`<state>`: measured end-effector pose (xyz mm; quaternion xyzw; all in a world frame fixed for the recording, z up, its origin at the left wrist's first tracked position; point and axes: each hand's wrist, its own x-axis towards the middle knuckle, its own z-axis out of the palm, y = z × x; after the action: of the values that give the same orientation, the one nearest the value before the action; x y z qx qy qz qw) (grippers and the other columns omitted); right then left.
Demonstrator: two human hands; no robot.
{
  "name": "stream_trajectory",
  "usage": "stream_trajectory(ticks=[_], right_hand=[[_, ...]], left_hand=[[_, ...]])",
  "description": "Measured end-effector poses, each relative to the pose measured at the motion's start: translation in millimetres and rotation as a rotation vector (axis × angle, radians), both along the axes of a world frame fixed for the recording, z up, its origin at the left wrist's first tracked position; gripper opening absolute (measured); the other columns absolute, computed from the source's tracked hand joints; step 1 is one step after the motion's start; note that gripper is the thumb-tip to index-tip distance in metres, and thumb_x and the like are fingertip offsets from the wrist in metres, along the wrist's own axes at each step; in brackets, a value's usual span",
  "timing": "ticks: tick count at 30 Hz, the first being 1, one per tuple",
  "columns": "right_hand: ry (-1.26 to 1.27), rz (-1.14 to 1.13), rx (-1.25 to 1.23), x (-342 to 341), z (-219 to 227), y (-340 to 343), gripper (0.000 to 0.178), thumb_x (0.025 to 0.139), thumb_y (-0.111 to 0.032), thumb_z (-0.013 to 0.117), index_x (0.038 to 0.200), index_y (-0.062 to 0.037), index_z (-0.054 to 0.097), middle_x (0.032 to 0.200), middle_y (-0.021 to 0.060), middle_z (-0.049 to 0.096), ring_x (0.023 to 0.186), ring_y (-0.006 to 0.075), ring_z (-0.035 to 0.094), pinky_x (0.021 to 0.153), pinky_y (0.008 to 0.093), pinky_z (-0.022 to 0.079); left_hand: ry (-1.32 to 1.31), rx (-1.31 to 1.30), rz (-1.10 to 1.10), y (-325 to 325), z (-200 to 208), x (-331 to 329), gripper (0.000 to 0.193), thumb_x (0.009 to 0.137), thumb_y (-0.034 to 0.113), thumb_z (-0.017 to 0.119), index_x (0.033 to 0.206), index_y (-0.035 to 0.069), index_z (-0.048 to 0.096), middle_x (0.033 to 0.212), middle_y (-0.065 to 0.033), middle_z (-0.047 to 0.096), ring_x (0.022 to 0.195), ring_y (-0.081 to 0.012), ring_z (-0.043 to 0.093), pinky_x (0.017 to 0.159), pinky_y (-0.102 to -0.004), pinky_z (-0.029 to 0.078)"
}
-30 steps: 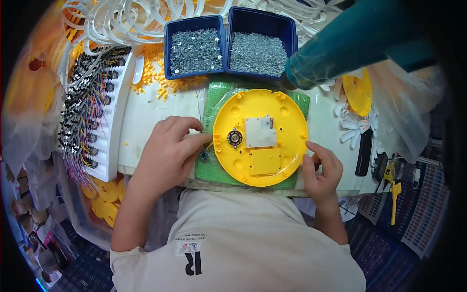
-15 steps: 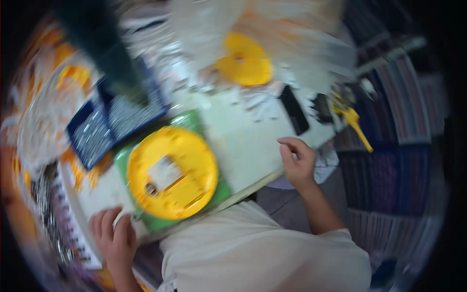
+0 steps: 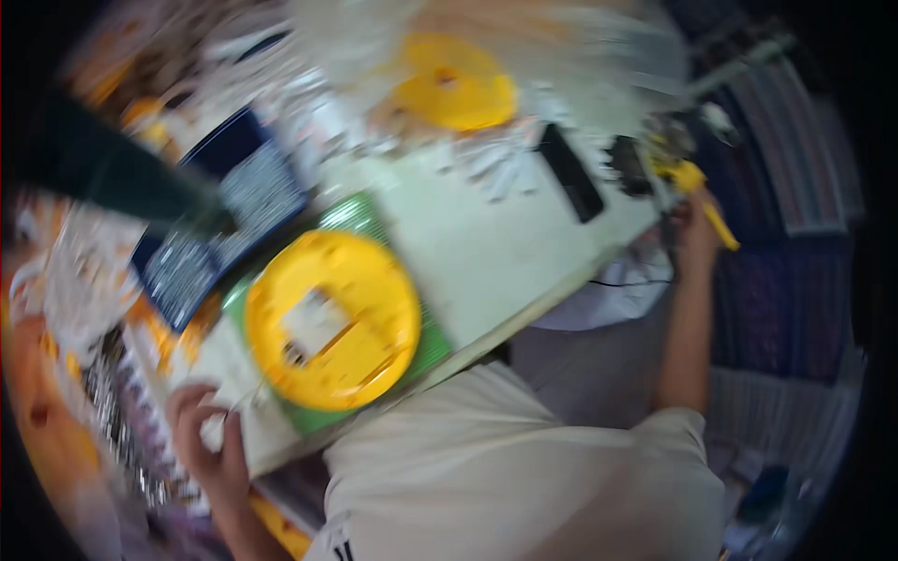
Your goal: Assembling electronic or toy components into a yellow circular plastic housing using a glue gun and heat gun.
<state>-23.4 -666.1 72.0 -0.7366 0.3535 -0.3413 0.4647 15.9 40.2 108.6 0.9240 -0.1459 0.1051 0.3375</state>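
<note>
A round yellow plastic casing (image 3: 379,355) lies in front of me on a ribbed green mat (image 3: 435,341). A pale rectangular part and a small round dark part sit inside it. My left hand (image 3: 206,439) rests at the table's near left edge, fingers curved and apart, with nothing plainly held. Stretched out to the far right, my right hand (image 3: 692,224) is at a yellow tool with a long handle (image 3: 687,176). Its fingers are blurred and partly behind the tool, so I cannot see whether they grip it.
Left of the mat stands a blue divided tray (image 3: 299,201) of small metal pieces, under a dark green post (image 3: 122,178). Another yellow disc (image 3: 482,98) lies at the back, near white strips (image 3: 496,173). A black phone-like slab (image 3: 571,173) lies on the table (image 3: 486,271) at right.
My right hand has moved from the table's front edge out to the right, up to the yellow tool. The left hand stays nearly in place. The view has shifted slightly.
</note>
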Motion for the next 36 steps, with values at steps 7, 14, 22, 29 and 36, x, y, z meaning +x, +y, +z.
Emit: stream_trajectory(ticks=[7, 14, 22, 29, 36], right_hand=[[-0.089, -0.226, -0.42, -45.0, 26.1, -10.6, 0.03, 0.101, -0.026, 0.073, 0.119, -0.001, 0.071, 0.1, 0.0053, 0.071, 0.08, 0.0105, 0.063, 0.07, 0.024, 0.052], [-0.519, 0.176, -0.173, -30.7, 53.7, 113.9, 0.031, 0.104, -0.013, 0.059, 0.131, 0.0032, 0.058, 0.11, 0.0164, 0.07, 0.069, 0.0117, 0.059, 0.058, 0.0206, 0.049], [-0.218, 0.862, 0.295, 18.6, 12.6, 289.7, 0.045, 0.098, -0.018, 0.064, 0.135, 0.0034, 0.048, 0.092, 0.0112, 0.066, 0.067, 0.012, 0.062, 0.063, 0.0249, 0.054], [-0.089, 1.044, 0.482, 27.4, 15.8, 325.1, 0.057, 0.092, -0.024, 0.066, 0.136, 0.0061, 0.046, 0.083, 0.0124, 0.065, 0.069, 0.0172, 0.065, 0.064, 0.029, 0.057], [-0.039, 1.128, 0.243, 10.4, 5.7, 336.0, 0.055, 0.098, -0.029, 0.066, 0.136, 0.0036, 0.043, 0.089, 0.0136, 0.067, 0.073, 0.0176, 0.066, 0.071, 0.0299, 0.057]], left_hand=[[0.351, -0.702, -0.106, -48.7, -12.1, 4.0, 0.02, 0.085, -0.007, 0.075, 0.099, 0.003, 0.064, 0.111, -0.0121, 0.072, 0.107, -0.0244, 0.068, 0.101, -0.0415, 0.05], [-0.06, 0.034, -0.54, -69.8, -28.9, -8.9, 0.024, 0.079, 0.008, 0.08, 0.101, 0.012, 0.07, 0.1, -0.0024, 0.068, 0.088, -0.0211, 0.065, 0.092, -0.0424, 0.049], [-0.192, 0.188, -0.369, -69.4, -50.1, -8.3, 0.018, 0.081, 0.012, 0.074, 0.098, 0.016, 0.072, 0.098, 0.0, 0.068, 0.09, -0.0196, 0.065, 0.098, -0.0447, 0.045], [0.008, -0.153, -0.284, -66.7, -32.6, 1.2, 0.022, 0.078, 0.006, 0.082, 0.096, 0.012, 0.071, 0.091, -0.0017, 0.067, 0.086, -0.0231, 0.064, 0.092, -0.0424, 0.043], [-0.058, -0.055, -0.001, -74.9, -30.6, 4.2, 0.022, 0.077, 0.0, 0.081, 0.095, 0.008, 0.072, 0.086, -0.0048, 0.063, 0.082, -0.0249, 0.062, 0.091, -0.0419, 0.042]])
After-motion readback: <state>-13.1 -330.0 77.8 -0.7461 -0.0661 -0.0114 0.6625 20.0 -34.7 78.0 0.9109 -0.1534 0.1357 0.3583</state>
